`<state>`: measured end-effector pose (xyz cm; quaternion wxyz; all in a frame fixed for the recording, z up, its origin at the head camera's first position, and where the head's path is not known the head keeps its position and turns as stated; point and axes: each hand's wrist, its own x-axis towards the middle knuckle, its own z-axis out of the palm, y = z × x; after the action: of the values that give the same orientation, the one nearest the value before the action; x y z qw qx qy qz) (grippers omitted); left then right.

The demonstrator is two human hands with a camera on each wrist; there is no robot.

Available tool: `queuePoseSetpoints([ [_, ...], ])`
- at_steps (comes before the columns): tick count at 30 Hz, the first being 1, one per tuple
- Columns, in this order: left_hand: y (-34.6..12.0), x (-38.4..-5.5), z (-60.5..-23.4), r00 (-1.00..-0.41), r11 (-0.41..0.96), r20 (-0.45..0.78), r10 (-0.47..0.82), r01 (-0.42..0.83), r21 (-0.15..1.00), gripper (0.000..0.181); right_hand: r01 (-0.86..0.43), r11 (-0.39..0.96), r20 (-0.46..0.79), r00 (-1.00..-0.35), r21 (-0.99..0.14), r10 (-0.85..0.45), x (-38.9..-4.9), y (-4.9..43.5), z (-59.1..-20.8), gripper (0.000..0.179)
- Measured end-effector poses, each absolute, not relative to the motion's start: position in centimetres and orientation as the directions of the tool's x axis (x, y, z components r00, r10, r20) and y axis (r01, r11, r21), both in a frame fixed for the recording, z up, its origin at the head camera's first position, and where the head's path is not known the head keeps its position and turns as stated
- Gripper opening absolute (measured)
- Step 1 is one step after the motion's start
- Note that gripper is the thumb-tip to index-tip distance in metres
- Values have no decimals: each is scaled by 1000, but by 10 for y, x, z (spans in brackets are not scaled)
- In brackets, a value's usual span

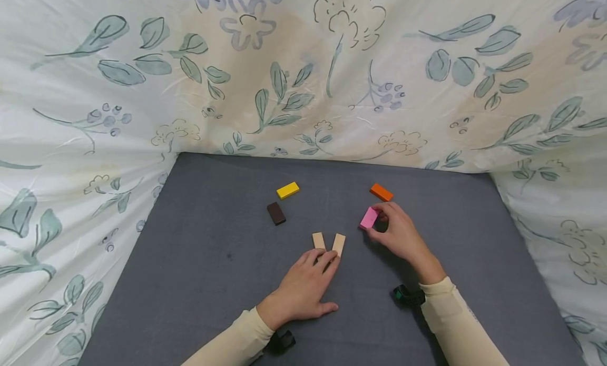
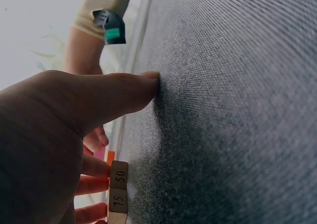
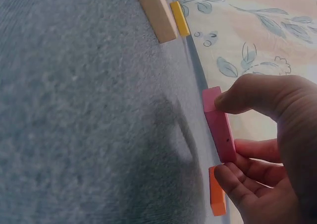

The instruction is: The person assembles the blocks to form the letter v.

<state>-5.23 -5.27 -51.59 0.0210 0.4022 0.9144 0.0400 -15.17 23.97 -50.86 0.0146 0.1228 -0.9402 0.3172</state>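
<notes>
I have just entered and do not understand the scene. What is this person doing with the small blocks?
A person is arranging or handling small blocks on a grey surface. The right hand pinches a pink block near an orange block. The left hand touches pale wooden blocks; two far ends show beyond its fingers, spread apart. A yellow block and a dark brown block lie farther left, untouched.

pink block (image 1: 368, 218) | pinched || pale wooden blocks (image 1: 339, 243) | far ends apart

Behind the pink block (image 1: 368, 218), orange block (image 1: 381, 192) obstructs; room lies leftward.
</notes>
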Motion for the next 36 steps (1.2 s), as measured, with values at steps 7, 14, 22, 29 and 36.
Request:
queuePoseSetpoints([
  [7, -52, -53, -517, -678, 675, -10, 735, 732, 90, 104, -280, 755, 121, -958, -593, -260, -153, 232, -500, 59],
  [14, -52, -53, -517, -681, 680, -14, 732, 729, 84, 104, -300, 751, 125, -951, -588, -282, -155, 224, -494, 59],
  [22, -51, -53, -515, -682, 680, -16, 731, 728, 84, 103, -338, 732, 146, -938, -591, -315, -158, 212, -493, 58],
  [29, -51, -52, -517, -683, 683, -25, 730, 726, 78, 103, -353, 725, 150, -932, -591, -331, -159, 203, -493, 58],
  [36, -52, -53, -518, -683, 682, -25, 730, 726, 87, 104, -345, 720, 120, -931, -602, -346, -159, 198, -495, 57],
])
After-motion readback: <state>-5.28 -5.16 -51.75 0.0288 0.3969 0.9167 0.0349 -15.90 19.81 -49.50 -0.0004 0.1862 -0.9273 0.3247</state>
